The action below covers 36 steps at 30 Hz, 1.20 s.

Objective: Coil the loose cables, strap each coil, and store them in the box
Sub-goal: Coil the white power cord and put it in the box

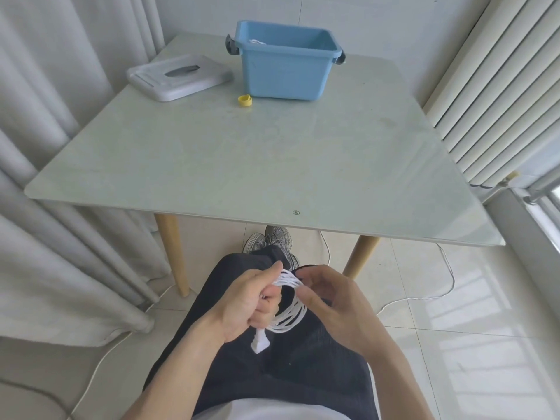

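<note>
White cable coil [288, 310] in left hand [251, 301]

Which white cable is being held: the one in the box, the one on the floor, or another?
Another: the white coil over the lap, gripped by the left hand and touched by the right hand. The box cable and floor cable lie untouched.
</note>
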{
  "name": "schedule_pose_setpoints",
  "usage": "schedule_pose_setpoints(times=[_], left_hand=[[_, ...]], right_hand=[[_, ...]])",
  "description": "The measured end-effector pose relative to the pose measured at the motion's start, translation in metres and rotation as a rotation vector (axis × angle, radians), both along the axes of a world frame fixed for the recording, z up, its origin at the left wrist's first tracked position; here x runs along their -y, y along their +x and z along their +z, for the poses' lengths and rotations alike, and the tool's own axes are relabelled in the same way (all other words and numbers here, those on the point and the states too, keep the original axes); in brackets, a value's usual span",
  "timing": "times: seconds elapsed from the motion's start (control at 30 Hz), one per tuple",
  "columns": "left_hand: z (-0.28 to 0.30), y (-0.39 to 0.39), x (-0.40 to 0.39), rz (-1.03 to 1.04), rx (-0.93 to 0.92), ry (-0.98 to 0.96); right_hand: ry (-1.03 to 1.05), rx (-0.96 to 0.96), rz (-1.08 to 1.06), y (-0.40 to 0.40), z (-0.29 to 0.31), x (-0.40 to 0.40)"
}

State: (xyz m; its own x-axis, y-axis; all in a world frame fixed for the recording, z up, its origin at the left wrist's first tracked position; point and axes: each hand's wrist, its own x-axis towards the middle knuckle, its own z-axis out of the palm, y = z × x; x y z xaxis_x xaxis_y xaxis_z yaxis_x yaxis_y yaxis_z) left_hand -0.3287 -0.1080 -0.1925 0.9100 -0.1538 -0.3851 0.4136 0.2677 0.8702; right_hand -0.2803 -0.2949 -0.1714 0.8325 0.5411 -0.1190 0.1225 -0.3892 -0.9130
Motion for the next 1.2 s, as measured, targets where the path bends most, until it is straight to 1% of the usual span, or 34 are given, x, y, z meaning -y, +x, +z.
schedule_pose_setpoints(times=[0.07,0.2,0.27,0.33,0.4,0.43,0.5,0.53,0.57,0.63,0.7,0.77,0.8,0.83,0.9,0.97,1.03,1.1,1.17,1.2], left_hand=[[0.000,0.000,-0.002,0.031,-0.028,-0.005],[0.001,0.000,-0.001,0.120,-0.039,0.073],[0.001,0.000,-0.001,0.125,-0.064,0.050],[0.002,0.000,-0.003,0.076,-0.084,0.001],[0.004,-0.001,-0.004,0.049,-0.097,-0.110],[0.005,-0.001,-0.004,0.077,-0.099,-0.223],[0.007,0.001,-0.007,0.216,-0.097,-0.514],[0.008,0.004,-0.010,0.304,-0.079,-0.633],[0.007,0.006,-0.014,0.395,-0.049,-0.713],[0.006,0.010,-0.023,0.564,0.008,-0.792],[0.002,0.013,-0.035,0.703,0.037,-0.820],[-0.001,0.014,-0.042,0.796,0.059,-0.822],[-0.002,0.014,-0.043,0.825,0.069,-0.820],[-0.003,0.015,-0.043,0.849,0.079,-0.817],[-0.005,0.017,-0.044,0.893,0.094,-0.789],[-0.006,0.021,-0.044,0.921,0.097,-0.720],[-0.008,0.022,-0.046,0.913,0.111,-0.633],[-0.011,0.023,-0.044,0.894,0.153,-0.527],[-0.015,0.021,-0.041,0.865,0.195,-0.360],[-0.017,0.020,-0.039,0.828,0.217,-0.227]], right_hand=[[0.002,0.008,-0.011,0.000,-0.003,-0.001],[-0.031,0.041,-0.056,0.002,-0.010,-0.007],[0.015,0.054,-0.089,0.001,-0.008,-0.010],[0.041,0.079,-0.146,0.001,-0.008,-0.012],[0.064,0.047,-0.179,0.000,-0.009,-0.012],[0.087,0.011,-0.187,0.000,-0.009,-0.013],[0.102,-0.040,-0.202,0.000,-0.008,-0.014],[0.079,-0.048,-0.204,0.000,-0.007,-0.012],[0.041,-0.051,-0.190,0.001,-0.006,-0.010],[-0.040,-0.043,-0.131,0.001,-0.006,-0.006],[-0.059,-0.004,-0.168,0.000,-0.008,-0.005],[-0.038,0.009,-0.260,-0.002,-0.009,-0.007],[-0.050,-0.001,-0.267,-0.003,-0.009,-0.008],[-0.085,-0.001,-0.241,-0.004,-0.010,-0.009],[-0.226,0.012,-0.117,-0.004,-0.016,-0.010],[-0.352,-0.031,0.009,-0.006,-0.020,-0.010],[-0.394,-0.080,0.068,-0.009,-0.021,-0.012],[-0.361,-0.093,0.086,-0.014,-0.018,-0.015],[-0.328,-0.070,0.147,-0.017,-0.016,-0.019],[-0.325,-0.048,0.198,-0.019,-0.016,-0.022]])
